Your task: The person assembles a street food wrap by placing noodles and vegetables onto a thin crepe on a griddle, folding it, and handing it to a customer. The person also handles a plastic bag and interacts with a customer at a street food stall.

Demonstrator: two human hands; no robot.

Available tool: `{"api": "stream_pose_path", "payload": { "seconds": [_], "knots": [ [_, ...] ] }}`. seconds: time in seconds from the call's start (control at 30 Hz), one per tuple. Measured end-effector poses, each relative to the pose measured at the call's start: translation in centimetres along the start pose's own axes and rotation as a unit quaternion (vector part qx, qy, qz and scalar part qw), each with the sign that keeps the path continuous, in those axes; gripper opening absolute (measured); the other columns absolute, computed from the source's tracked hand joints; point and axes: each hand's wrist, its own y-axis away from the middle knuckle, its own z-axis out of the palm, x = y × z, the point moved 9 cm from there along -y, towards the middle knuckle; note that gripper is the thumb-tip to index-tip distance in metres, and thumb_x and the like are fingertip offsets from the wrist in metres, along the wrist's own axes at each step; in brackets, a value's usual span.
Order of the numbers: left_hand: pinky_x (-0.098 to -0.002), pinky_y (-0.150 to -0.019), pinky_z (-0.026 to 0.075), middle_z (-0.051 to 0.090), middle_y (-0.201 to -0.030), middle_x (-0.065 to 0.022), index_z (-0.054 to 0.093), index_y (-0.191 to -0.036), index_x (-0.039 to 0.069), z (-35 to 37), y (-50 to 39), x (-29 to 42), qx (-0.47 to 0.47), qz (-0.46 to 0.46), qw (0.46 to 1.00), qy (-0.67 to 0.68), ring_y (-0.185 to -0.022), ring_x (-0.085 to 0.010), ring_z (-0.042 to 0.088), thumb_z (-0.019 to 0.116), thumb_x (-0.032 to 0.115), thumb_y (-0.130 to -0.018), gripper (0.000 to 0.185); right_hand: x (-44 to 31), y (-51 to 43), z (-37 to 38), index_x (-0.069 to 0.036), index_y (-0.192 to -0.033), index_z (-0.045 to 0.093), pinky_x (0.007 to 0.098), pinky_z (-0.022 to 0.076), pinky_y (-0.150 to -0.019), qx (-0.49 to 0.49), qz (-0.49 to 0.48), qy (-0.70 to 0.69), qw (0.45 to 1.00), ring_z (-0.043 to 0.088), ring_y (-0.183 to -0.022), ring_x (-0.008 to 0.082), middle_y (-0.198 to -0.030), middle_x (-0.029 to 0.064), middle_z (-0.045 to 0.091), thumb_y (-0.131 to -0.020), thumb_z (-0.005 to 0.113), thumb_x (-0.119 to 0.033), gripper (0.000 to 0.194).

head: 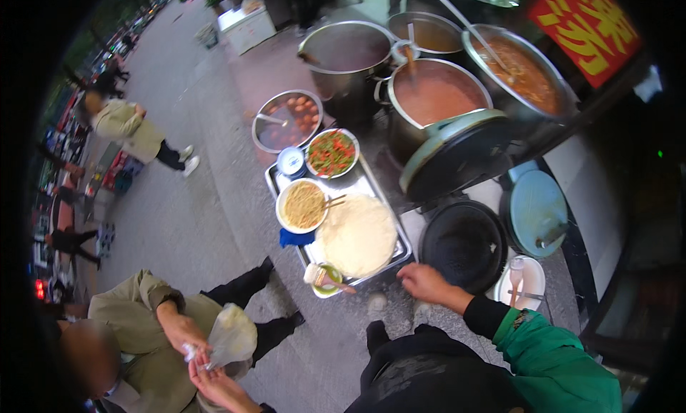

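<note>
My left hand [222, 385] reaches in from the bottom edge, its fingers on the gathered top of a clear plastic bag [234, 332] of pale food. Another person's hand [182, 327] touches the same bag top, so the two hands meet there. My right hand [426, 284] hangs with curled fingers and nothing visible in it, just off the near corner of a metal tray [383, 185]. On that tray lie a large round pale slab of food [359, 236], a bowl of yellowish shreds [304, 205] with chopsticks, and a green bowl [326, 280] with a wooden-handled utensil across it.
Beyond the tray stand a pot of eggs [286, 121], a bowl of chopped peppers [332, 153] and large steaming pots, one of reddish liquid [437, 89]. A big lid [461, 153] leans there. A black round pan [463, 244] is right of my hand. Another person [128, 129] stands on the pavement.
</note>
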Motion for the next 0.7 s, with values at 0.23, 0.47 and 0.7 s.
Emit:
{"api": "stream_pose_path", "payload": {
  "seconds": [0.23, 0.47, 0.7],
  "knots": [
    [-0.0331, -0.094, 0.037, 0.051, -0.117, -0.0090, 0.047, -0.114, 0.003, -0.8, 2.2, -0.6, 0.052, 0.018, 0.998, -0.024, -0.107, -0.0200, 0.049, 0.048, 0.002, -0.083, 0.030, 2.6, -9.5, 1.8, 0.003, -0.107, 0.055, 0.0333, 0.0491, -0.060, 0.049, 0.090, -0.174, 0.979, 0.063, -0.068, 0.0236, -0.073, 0.0139, 0.061, -0.078, 0.061, -0.017, 0.035],
    [-0.0367, -0.092, 0.041, 0.051, -0.118, -0.0160, 0.046, -0.122, 0.001, -5.7, 7.9, -8.0, 0.040, -0.041, 0.946, -0.319, -0.110, -0.0257, 0.049, 0.051, 0.014, -0.085, 0.039, 5.9, -23.4, 9.5, 0.002, -0.132, 0.031, 0.0234, 0.0473, -0.057, 0.143, 0.194, -0.381, 0.893, 0.055, -0.067, 0.0111, -0.083, 0.0057, 0.056, -0.076, 0.072, -0.018, 0.072],
    [-0.0437, -0.096, 0.041, 0.043, -0.129, -0.0185, 0.036, -0.126, 0.001, -16.7, 18.2, -17.4, 0.171, -0.391, 0.861, -0.275, -0.117, -0.0318, 0.044, 0.046, 0.009, -0.089, 0.039, 3.6, -31.5, 12.9, -0.004, -0.104, 0.059, 0.0309, 0.0480, -0.063, 0.277, 0.055, -0.393, 0.875, 0.058, -0.070, 0.0190, -0.084, 0.0083, 0.060, -0.080, 0.064, -0.021, 0.030]
  ]
}}
